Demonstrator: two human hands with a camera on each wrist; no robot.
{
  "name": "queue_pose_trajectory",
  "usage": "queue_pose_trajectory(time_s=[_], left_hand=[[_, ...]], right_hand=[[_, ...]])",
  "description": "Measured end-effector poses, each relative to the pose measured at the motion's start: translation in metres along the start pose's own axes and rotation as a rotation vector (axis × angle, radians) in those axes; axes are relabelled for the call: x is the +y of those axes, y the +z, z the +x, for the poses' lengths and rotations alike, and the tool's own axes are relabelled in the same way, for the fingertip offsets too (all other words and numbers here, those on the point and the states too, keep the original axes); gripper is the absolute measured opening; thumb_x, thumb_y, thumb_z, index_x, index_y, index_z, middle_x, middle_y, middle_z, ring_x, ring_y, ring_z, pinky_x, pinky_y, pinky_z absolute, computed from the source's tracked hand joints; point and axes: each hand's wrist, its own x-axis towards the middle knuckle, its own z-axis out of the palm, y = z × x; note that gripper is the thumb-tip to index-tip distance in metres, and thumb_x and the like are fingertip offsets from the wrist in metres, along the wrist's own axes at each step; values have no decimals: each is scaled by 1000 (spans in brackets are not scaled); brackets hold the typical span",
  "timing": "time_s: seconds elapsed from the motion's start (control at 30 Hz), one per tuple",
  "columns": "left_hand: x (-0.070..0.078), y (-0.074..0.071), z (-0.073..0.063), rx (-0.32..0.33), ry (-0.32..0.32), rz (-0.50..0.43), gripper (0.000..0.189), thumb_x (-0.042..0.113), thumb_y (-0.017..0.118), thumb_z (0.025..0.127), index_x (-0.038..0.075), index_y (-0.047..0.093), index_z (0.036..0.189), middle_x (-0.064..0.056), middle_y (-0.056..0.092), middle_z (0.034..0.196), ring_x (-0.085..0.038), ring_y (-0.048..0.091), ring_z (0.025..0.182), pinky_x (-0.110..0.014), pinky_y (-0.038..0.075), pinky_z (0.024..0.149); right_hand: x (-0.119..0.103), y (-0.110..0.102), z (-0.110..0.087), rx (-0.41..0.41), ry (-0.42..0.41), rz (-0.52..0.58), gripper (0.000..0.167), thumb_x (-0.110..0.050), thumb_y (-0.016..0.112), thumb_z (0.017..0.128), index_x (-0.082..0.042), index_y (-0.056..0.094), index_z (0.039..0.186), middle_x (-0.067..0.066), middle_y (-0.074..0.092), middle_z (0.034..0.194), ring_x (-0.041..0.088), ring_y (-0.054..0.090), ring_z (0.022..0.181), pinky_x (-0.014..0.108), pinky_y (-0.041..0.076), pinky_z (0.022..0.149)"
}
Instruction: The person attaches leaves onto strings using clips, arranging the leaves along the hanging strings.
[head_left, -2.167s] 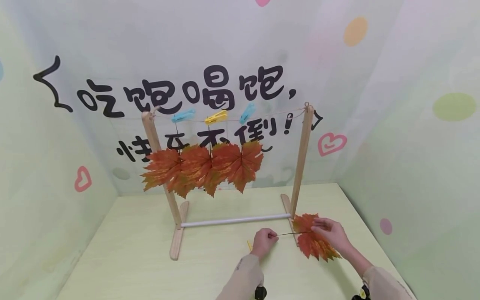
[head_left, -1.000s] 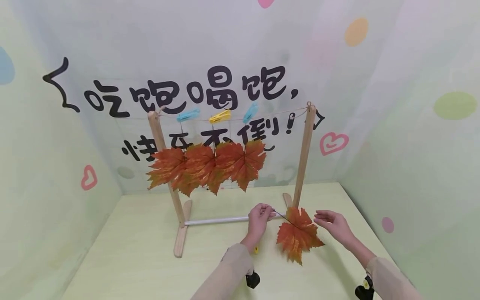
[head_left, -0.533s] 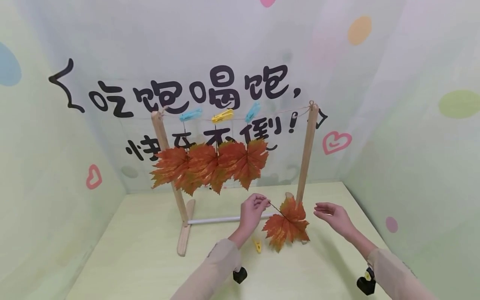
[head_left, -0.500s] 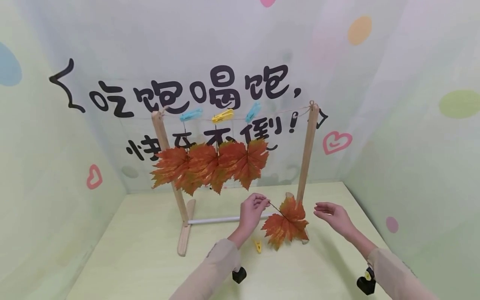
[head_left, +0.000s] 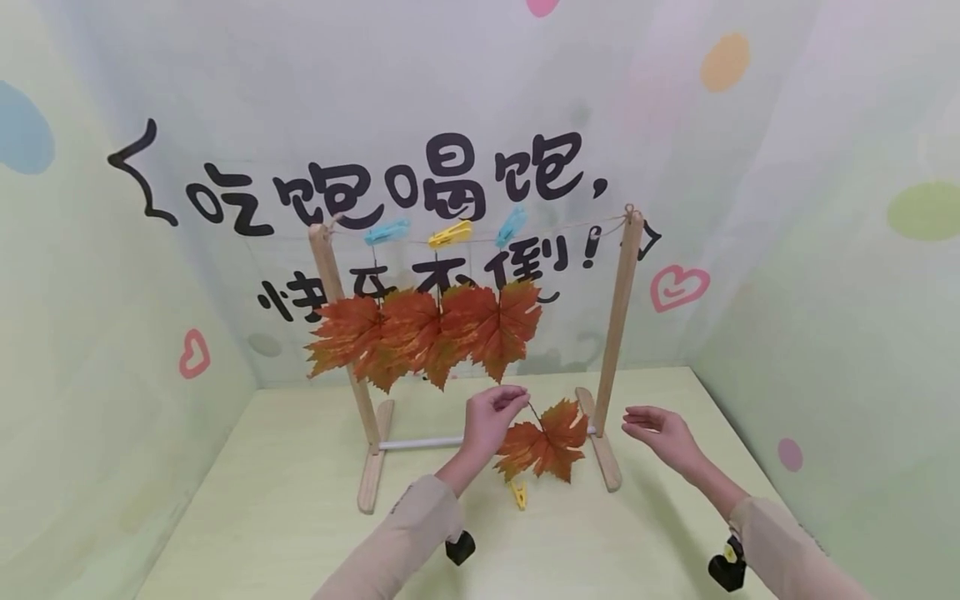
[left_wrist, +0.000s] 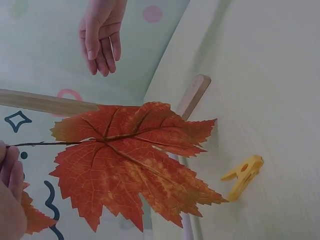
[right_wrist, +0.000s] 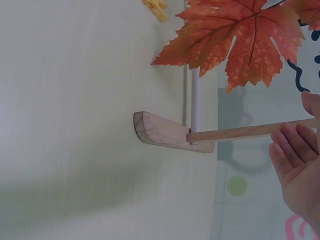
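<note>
My left hand [head_left: 489, 423] pinches the thin dark stem of an orange-red maple leaf [head_left: 546, 443]. The leaf hangs down beside the hand, in front of the rack's lower bar. In the left wrist view the whole leaf [left_wrist: 130, 160] shows, its stem running to my fingertips. To the right, beyond the rack's post, my right hand [head_left: 663, 435] hovers with relaxed fingers and holds nothing. A yellow clothespin [head_left: 519, 495] lies on the table just below the leaf. Three similar leaves [head_left: 427, 333] hang in an overlapping row from the rack's string, each by a clothespin.
The wooden rack has a left post [head_left: 326, 262], a right post [head_left: 618, 325] and flat feet on the table [head_left: 300, 533]. A white bar [head_left: 420, 443] joins them low down. Blue and yellow clothespins [head_left: 450, 234] grip the string. Printed cloth walls [head_left: 825, 333] surround the table.
My left hand has lifted the leaf off the table and carried it leftward. My right hand has let go of the leaf and stays at the right. The yellow clothespin has come into fuller view.
</note>
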Motion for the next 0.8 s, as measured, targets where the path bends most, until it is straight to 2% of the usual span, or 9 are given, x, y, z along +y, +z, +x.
queue_pose_trajectory(time_s=[0.23, 0.47, 0.57, 0.7, 0.8], left_hand=[[4, -24, 4, 15, 30, 25, 11, 2, 64, 82, -6, 68, 89, -18, 68, 85, -34, 64, 74, -20, 52, 63], [13, -50, 5, 37, 59, 41, 12, 0, 63, 82, -9, 66, 90, -19, 67, 85, -27, 65, 74, -19, 52, 64], [17, -62, 5, 45, 60, 41, 12, 0, 63, 83, -8, 66, 91, -19, 67, 87, -29, 65, 75, -17, 51, 65], [20, -76, 5, 60, 87, 62, 10, -1, 63, 82, -7, 67, 89, -20, 67, 86, -34, 64, 75, -17, 51, 65], [23, -86, 2, 62, 110, 86, 10, -2, 63, 82, -7, 67, 89, -21, 67, 86, -32, 65, 74, -16, 51, 64]], right_hand=[[2, 18, 5, -29, -2, 33, 41, -15, 63, 86, 10, 54, 116, 24, 60, 107, 33, 59, 99, 29, 52, 78], [-2, 45, 9, -59, -10, 73, 37, -10, 65, 84, 11, 55, 113, 23, 62, 103, 31, 60, 95, 28, 52, 76], [-4, 59, 11, -66, -17, 75, 36, -9, 65, 83, 11, 56, 112, 22, 63, 101, 30, 61, 93, 25, 51, 75], [-3, 79, 12, -70, -23, 42, 37, -11, 68, 81, 9, 58, 110, 20, 63, 101, 29, 61, 92, 28, 51, 76], [-1, 95, 13, -63, -11, 22, 37, -13, 70, 79, 7, 60, 108, 18, 64, 100, 30, 61, 92, 33, 51, 78]])
